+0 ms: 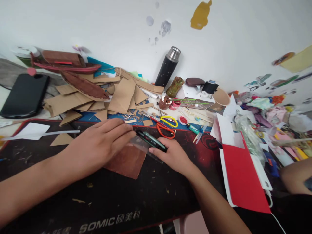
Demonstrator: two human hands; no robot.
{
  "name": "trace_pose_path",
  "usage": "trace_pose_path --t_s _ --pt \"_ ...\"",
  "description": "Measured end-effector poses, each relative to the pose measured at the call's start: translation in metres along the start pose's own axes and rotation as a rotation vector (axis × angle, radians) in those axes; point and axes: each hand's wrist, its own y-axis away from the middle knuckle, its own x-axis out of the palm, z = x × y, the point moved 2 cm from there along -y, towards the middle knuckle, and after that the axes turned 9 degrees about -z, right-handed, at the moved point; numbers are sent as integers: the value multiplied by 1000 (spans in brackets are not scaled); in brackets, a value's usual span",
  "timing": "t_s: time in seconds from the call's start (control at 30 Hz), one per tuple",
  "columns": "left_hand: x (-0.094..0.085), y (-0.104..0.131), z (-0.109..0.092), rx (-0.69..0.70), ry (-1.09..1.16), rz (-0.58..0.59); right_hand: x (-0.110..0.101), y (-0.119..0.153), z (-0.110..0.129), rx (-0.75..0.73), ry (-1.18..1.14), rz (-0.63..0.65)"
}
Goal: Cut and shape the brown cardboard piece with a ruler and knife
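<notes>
My left hand lies palm down, fingers together and bent over a clear, ruler-like plastic strip. Under the strip is a brown flat sheet on the black desk mat; the left hand covers part of it. My right hand is closed around a dark green, pen-shaped tool with small lettering. The tool slants over the strip, its far end close to my left fingertips. Its tip cannot be made out. Just beyond the tool lie orange-handled scissors and yellow-handled scissors.
Cardboard scraps pile up behind my hands, beside a brown model boat. A black thermos leans near the wall. At left is a black phone-like slab; at right, a red sheet. Another person's arm shows far right.
</notes>
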Motion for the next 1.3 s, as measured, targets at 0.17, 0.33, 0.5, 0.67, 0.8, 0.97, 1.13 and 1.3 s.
trace_pose_path --t_s 0.17,0.33,0.5,0.67,0.8,0.97,1.13,1.3 --pt "-2 42 -19 -149 61 8 10 14 8 -10 74 170" --pt "2 67 -24 -189 -16 56 23 11 7 -57 148 83" --pt "-10 72 -34 -139 -108 33 29 3 6 -77 40 -54" --pt "-8 74 -49 -101 -109 32 39 -7 15 -147 51 -76" --pt "6 79 -56 -151 -84 31 48 -24 27 -185 76 -75" --pt "13 89 -67 -254 -62 50 57 -41 29 -213 39 -126" --pt "13 90 -73 -317 -51 77 60 -43 23 -183 -67 -177" --pt "13 88 -73 -317 -24 97 58 -43 22 -147 -103 -161"
